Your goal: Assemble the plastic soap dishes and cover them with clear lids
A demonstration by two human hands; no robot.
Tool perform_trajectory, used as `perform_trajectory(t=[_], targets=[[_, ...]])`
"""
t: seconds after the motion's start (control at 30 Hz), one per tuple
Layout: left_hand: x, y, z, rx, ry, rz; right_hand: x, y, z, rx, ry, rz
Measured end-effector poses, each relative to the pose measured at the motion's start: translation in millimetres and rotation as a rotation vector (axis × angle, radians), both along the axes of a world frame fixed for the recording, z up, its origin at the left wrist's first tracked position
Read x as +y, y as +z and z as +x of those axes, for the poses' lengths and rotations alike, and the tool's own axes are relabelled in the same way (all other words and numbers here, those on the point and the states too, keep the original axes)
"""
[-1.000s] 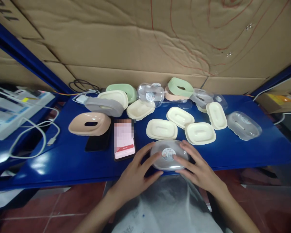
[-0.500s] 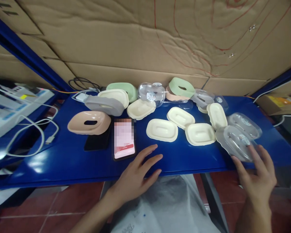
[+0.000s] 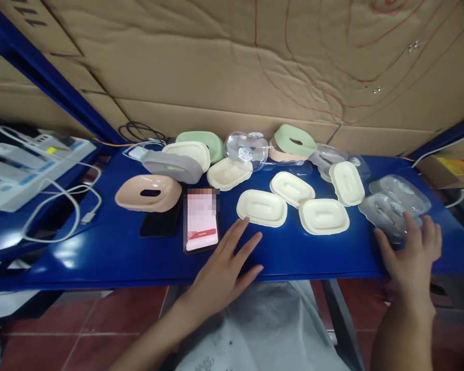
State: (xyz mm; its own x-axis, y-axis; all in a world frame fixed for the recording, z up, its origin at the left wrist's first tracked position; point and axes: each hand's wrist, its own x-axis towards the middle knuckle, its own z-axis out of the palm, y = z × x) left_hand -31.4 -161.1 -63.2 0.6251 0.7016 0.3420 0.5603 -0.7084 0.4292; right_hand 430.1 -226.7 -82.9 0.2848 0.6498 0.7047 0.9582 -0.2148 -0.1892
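The translucent case [image 3: 382,211] sat near the right end of the blue table [image 3: 286,257], overlapping in view a second clear case [image 3: 408,193] just behind it. The right hand [image 3: 413,252] had its thumb and fingers at the near side of that front case; whether they gripped it or only rested there, one could not tell. To its left lay four cream trays: a narrow one [image 3: 347,184], one nearer the front edge [image 3: 324,216], one behind that [image 3: 292,189] and a leftmost one [image 3: 262,208]. The left hand [image 3: 220,270] was loose and held nothing, fingers spread, the index fingertip close to the leftmost tray's front rim. Beside it a lit phone [image 3: 201,221] lay flat, with a peach holder [image 3: 150,193] further left. Along the back, a green holder [image 3: 294,140] was stacked on a peach piece [image 3: 279,153], before a cardboard wall [image 3: 201,67].
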Motion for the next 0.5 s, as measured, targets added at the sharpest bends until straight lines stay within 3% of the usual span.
perform_trajectory(t=[0.17,0.3,0.5], targets=[[7,-2.4,12,0.100,0.007,-0.002,31,14.4,-34,-0.037,0.259,-0.090],[10,-5.5,16,0.132,0.009,0.009,58,35.3,-66,-0.049,0.388,-0.165],[6,2.8,13,0.173,-0.103,0.105,123,76.6,-154,-0.265,0.817,-0.351]])
